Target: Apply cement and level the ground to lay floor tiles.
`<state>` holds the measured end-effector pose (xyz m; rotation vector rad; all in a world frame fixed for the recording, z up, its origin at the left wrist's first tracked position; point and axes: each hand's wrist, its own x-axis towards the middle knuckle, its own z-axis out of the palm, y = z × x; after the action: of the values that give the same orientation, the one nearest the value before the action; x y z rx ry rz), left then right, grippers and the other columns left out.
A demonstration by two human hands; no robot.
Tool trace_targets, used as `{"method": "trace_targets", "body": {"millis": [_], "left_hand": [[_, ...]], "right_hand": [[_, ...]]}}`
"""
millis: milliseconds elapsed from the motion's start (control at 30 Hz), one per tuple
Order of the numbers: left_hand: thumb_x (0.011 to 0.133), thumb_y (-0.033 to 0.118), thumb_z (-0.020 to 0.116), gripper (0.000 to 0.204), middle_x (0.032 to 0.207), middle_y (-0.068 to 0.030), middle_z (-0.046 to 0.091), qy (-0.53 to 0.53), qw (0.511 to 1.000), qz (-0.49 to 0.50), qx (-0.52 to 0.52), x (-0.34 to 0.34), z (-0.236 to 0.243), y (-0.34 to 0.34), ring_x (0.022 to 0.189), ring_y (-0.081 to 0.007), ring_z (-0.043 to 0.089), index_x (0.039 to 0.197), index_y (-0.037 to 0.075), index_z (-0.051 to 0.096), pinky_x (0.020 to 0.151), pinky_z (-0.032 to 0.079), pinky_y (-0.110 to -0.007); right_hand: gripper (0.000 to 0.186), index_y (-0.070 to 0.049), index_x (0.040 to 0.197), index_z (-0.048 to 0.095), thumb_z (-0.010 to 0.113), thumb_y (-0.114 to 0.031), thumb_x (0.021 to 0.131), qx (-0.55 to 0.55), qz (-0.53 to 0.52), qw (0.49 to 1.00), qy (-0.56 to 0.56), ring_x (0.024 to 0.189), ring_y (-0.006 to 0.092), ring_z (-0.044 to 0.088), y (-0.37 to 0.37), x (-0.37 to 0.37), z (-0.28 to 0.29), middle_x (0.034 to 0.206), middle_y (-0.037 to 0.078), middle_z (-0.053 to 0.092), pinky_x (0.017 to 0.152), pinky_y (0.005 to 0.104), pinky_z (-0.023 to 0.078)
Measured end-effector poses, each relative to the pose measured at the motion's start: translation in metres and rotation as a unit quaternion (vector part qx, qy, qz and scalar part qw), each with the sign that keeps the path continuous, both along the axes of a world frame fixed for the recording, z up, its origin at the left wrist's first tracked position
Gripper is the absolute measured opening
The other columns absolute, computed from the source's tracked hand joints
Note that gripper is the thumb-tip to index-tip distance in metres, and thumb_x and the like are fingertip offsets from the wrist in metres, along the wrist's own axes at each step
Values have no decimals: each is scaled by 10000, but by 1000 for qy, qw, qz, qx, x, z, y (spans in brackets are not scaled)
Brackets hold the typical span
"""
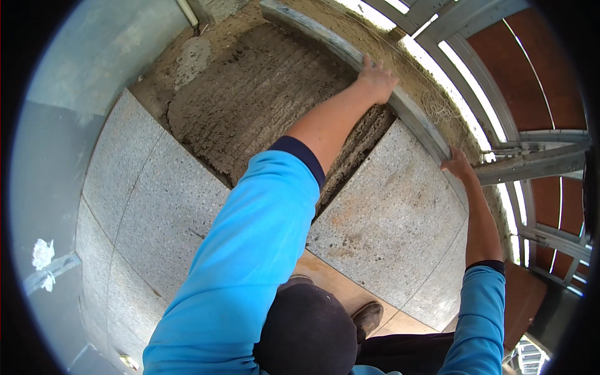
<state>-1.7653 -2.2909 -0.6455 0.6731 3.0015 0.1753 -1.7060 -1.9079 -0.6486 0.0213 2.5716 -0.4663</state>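
Observation:
A long grey bar (415,119), like a straightedge, lies along the far right side of the tiled floor. My left hand (377,82) is wrapped over its middle, fingers on the far side. My right hand (459,164) grips its near right end. Left of the bar spreads a bed of wet grey-brown mortar (250,94), its surface marked with parallel ridges. A speckled grey tile (394,206) borders the mortar on the near right, right beside the bar. My left forearm crosses over the mortar and hides part of its near edge.
More speckled tiles (169,206) run along the grey wall (56,144) at left. A pipe (186,12) comes down at the far left corner. Sandy ground (431,94) and a metal frame with brown panels (512,69) lie beyond the bar. My shoe (367,317) stands on orange-brown flooring.

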Motion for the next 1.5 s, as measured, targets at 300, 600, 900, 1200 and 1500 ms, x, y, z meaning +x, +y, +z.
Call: {"method": "trace_targets", "body": {"millis": [300,600,900,1200,1500], "left_hand": [[870,420,775,602,1387,-36,640,-104,993,-19,50,-28,1,-11,1348,-277,541,1431,291,598,1171,360,-499],[890,401,758,537,1421,-38,615,-76,996,-37,27,7,5,-23,1362,-280,522,1402,305,623,1143,372,-519],[903,391,756,513,1380,-48,636,-95,995,-24,23,40,11,-33,1354,-282,505,1393,301,635,1152,323,-534],[907,386,750,512,1372,-54,633,-97,995,-18,20,64,15,-40,1323,-281,519,1396,290,634,1129,334,-533],[901,379,745,474,1298,-67,663,-74,996,-42,36,99,17,-57,1281,-287,541,1358,279,666,1064,364,-517]], "right_hand": [[818,68,1387,541,799,-68,623,-27,1,1000,-5,1021,263,623,0,2,1,1106,160,679,947,363,482],[730,20,1341,583,749,-95,640,-50,24,998,36,921,225,620,-12,37,6,990,118,676,867,344,495],[666,26,1298,604,732,-110,658,-61,49,995,55,836,219,599,-9,54,-4,908,113,653,790,330,496],[770,67,1334,575,773,-153,623,-20,59,996,60,991,315,666,-7,68,-9,1043,224,688,910,385,500],[855,64,1414,526,769,-201,639,35,79,991,99,1174,397,641,-15,108,-10,1188,326,659,1015,403,481]]}}
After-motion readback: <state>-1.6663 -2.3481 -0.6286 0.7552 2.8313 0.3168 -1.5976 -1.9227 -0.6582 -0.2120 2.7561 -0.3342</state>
